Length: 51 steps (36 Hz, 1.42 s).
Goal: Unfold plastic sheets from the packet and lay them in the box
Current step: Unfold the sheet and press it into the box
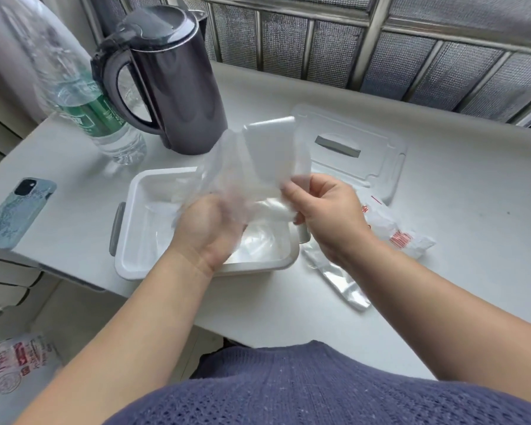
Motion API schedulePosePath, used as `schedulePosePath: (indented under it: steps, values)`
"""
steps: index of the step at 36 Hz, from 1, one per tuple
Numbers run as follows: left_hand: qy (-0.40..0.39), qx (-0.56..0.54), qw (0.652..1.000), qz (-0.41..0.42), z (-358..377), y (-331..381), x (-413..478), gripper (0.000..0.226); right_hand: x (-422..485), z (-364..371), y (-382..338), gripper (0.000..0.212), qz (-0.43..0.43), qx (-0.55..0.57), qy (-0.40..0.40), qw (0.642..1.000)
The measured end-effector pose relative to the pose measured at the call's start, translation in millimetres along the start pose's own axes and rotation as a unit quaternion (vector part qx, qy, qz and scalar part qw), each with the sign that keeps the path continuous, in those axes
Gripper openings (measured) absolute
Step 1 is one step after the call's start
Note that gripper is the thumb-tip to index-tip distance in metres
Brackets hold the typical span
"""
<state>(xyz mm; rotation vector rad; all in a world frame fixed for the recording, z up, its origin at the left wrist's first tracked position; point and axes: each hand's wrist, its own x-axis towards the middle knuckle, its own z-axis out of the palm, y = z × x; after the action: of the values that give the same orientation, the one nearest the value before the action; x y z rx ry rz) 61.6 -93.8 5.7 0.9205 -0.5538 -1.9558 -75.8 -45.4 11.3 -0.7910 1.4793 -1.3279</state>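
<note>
The box is white with grey handles, the table white and the plastic sheet clear. The kettle is glossy black, the bottle clear with a green label, the phone case pale blue and marbled. The packet carries red print.

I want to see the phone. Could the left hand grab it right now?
Probably, but not right away: the left hand holds the plastic sheet. The phone lies on bare table beside the box, nothing between.
</note>
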Motion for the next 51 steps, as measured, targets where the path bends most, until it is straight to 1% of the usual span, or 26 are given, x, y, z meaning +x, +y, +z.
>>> schedulePosePath:
  steps: [3,5,6,7,9,10,12,14,15,17,20,22,24,26,27,29,30,32,34,36,38,40,42,46,48,51]
  values:
    - [0.083,0.046,0.992,0.088,-11,11,-3,0.037,4,1,-1,0.006,-0.035,-0.073,0.0,0.997]
    - [0.129,0.088,0.973,0.168,-19,24,-7,0.019,7,6,-1,0.015,-0.043,-0.1,-0.019,0.994]
    - [0.122,0.153,0.959,0.205,-19,30,-10,0.008,8,7,-1,0.019,-0.034,-0.108,-0.034,0.993]
    - [0.093,0.205,0.95,0.216,-23,34,-11,0.029,9,11,-2,0.021,-0.022,-0.114,-0.057,0.992]
    - [0.044,0.349,0.917,0.191,-29,41,-11,0.087,11,17,-2,0.027,-0.006,-0.127,-0.102,0.987]
    - [0.044,0.406,0.896,0.177,-31,40,-11,0.098,12,20,-1,0.033,-0.001,-0.135,-0.122,0.983]
    - [0.09,0.476,0.863,0.144,-34,41,-9,0.084,13,24,1,0.037,-0.001,-0.149,-0.153,0.977]
    - [0.086,0.412,0.898,0.127,-34,41,-10,0.06,16,27,5,0.033,-0.001,-0.164,-0.16,0.973]
    - [0.089,0.365,0.919,0.117,-36,42,-11,0.042,18,27,8,0.03,0.003,-0.169,-0.147,0.975]
    - [0.105,0.307,0.939,0.114,-42,44,-13,0.009,21,27,11,0.024,0.011,-0.169,-0.098,0.981]
    - [0.111,0.32,0.932,0.127,-48,49,-15,0.013,25,24,14,0.014,0.003,-0.169,-0.028,0.985]
    - [0.109,0.301,0.941,0.113,-45,52,-16,0.017,26,24,15,0.021,0.0,-0.174,-0.005,0.985]
    - [0.147,0.305,0.934,0.113,-46,53,-14,0.018,27,25,14,0.033,-0.004,-0.17,0.018,0.985]
    - [0.207,0.332,0.91,0.138,-49,53,-11,0.01,28,25,13,0.035,-0.012,-0.171,0.045,0.984]
    - [0.241,0.375,0.881,0.156,-54,53,-9,0.004,29,24,13,0.033,-0.012,-0.171,0.057,0.984]
    - [0.27,0.461,0.825,0.184,-61,53,-7,0.041,30,22,13,0.028,-0.008,-0.165,0.05,0.985]
    - [0.253,0.476,0.818,0.2,-61,54,-8,0.058,29,22,13,0.027,-0.004,-0.155,0.032,0.987]
    - [0.159,0.452,0.854,0.204,-55,59,-10,0.076,28,21,11,0.025,0.011,-0.113,-0.026,0.993]
    - [0.044,0.442,0.884,0.142,-48,60,-8,0.082,25,22,8,0.031,0.022,-0.059,-0.09,0.994]
    - [-0.035,0.495,0.866,0.063,-43,57,-6,0.096,23,23,6,0.038,0.015,-0.048,-0.145,0.988]
    - [-0.075,0.54,0.838,0.036,-40,49,-2,0.104,21,25,3,0.038,0.016,-0.045,-0.179,0.983]
    - [-0.067,0.544,0.835,0.039,-40,43,0,0.091,20,25,1,0.038,0.023,-0.024,-0.195,0.98]
    - [-0.051,0.514,0.856,0.037,-40,43,2,0.07,20,23,-1,0.036,0.026,0.001,-0.213,0.977]
    - [-0.043,0.447,0.893,0.021,-42,46,3,0.008,24,18,0,0.028,0.045,0.043,-0.201,0.978]
    - [-0.024,0.404,0.914,0.019,-44,48,3,0.012,26,17,1,0.016,0.022,0.016,-0.154,0.988]
    - [-0.033,0.388,0.921,0.029,-50,53,4,0.017,29,17,2,0.015,-0.016,-0.083,-0.07,0.994]
